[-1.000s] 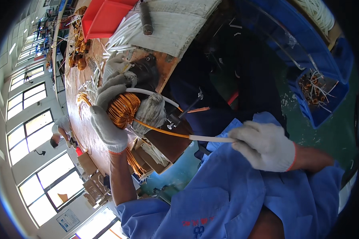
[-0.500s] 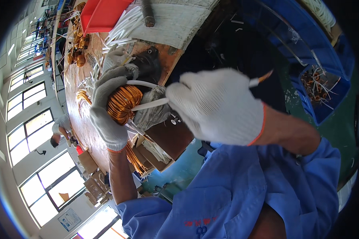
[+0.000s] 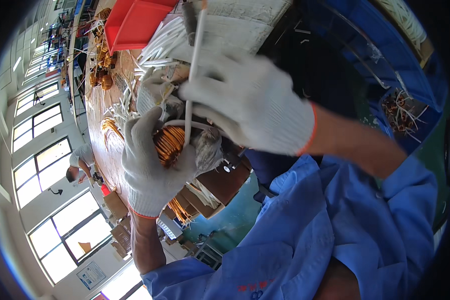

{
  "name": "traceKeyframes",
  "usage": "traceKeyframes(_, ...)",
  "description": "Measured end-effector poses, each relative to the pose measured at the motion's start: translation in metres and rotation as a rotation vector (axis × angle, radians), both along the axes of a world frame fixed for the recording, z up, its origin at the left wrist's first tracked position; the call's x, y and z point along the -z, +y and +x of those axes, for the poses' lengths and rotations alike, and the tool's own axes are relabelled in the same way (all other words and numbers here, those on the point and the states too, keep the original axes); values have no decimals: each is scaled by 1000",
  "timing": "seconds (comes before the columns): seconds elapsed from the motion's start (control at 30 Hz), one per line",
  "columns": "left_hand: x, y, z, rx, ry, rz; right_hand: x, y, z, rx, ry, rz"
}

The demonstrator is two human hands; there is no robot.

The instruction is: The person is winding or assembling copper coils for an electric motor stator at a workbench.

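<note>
Above the table (image 3: 116,75) | left hand (image 3: 152,162) grip closed around copper coil (image 3: 169,145) | right hand (image 3: 252,102) grip pinched tight on white sleeved wire (image 3: 194,60) rising from coil

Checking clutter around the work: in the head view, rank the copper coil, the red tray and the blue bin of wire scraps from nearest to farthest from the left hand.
1. Copper coil: held in the left hand.
2. Red tray: up the bench, top of the picture.
3. Blue bin: far right, beyond the right hand.
</note>
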State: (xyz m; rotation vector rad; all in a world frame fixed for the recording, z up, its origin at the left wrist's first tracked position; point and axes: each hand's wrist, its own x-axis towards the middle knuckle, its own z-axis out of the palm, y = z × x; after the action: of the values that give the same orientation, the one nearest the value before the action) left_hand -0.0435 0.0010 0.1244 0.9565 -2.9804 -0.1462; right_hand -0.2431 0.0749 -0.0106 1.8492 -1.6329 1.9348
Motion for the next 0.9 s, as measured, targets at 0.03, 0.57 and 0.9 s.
traceKeyframes(0.03,-1,1,-1,-16,-9,1,5,21,9,-47,-166,195)
traceKeyframes(0.57,-1,-5,-5,62,18,13,13,32,-17,-657,-499,562)
traceKeyframes(0.9,7,-8,3,81,148,56,-33,-51,-13,-983,-2036,230)
